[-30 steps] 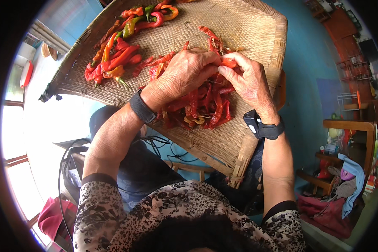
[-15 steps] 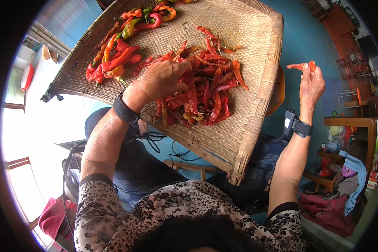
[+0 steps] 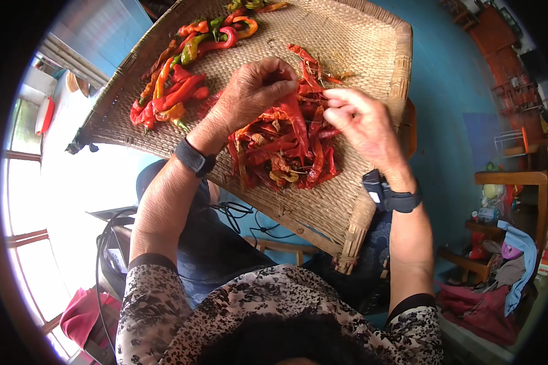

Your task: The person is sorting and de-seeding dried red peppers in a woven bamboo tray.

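Pinched closed, my left hand (image 3: 256, 91) is over a heap of dried red chili peppers (image 3: 271, 146). A wide red chili pepper (image 3: 295, 118) hangs from its fingertips. My right hand (image 3: 365, 128) has come in beside it at the heap's right edge, thumb and forefinger brought together. Whatever those fingers hold is too small or hidden to make out. The heap lies on a woven tray (image 3: 371, 79). Left of it on the same tray is a group of fresher red, orange and green chili peppers (image 3: 182, 91).
The tray's wooden corner post (image 3: 348, 252) points toward me above my lap. Black cables (image 3: 234, 213) hang below the tray. At right stands a wooden chair (image 3: 511, 177) with cloths (image 3: 478, 313) piled on it. Bright windows (image 3: 27, 194) line the left.
My right hand has swung in from beyond the tray's right side to the heap; the chili pepper it held is no longer clearly visible. My left hand has risen slightly, lifting a red chili pepper.
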Action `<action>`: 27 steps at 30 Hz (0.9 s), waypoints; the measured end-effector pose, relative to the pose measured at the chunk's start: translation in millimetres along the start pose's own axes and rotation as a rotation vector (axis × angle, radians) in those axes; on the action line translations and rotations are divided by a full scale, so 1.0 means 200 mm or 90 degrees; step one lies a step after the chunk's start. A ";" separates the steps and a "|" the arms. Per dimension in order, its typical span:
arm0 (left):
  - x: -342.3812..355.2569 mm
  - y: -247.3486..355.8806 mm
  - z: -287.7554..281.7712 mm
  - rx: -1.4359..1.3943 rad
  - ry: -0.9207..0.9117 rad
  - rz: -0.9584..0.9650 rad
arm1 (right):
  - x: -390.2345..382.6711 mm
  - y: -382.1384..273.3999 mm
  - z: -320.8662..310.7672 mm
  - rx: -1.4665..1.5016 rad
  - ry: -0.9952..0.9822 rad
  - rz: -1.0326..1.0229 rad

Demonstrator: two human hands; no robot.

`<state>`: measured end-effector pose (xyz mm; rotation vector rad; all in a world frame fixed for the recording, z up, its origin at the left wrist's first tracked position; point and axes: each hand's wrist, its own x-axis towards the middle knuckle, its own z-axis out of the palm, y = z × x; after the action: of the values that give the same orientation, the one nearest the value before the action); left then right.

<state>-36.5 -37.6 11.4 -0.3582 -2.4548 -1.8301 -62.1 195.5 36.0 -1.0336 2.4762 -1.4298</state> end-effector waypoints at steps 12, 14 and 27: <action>-0.03 0.00 0.04 0.366 -0.073 0.126 | 0.04 0.10 -0.15 -0.046 0.208 0.073; -0.06 -0.09 0.05 0.438 -0.077 0.183 | 0.01 0.21 -0.32 -0.129 0.306 0.056; 0.01 -0.01 0.05 0.259 0.027 0.033 | -0.07 0.29 -0.40 -0.338 0.294 0.019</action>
<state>-38.6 -27.4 6.8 -0.3449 -2.6706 -1.2590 -111.8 280.7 30.6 -0.7832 3.3090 -1.1205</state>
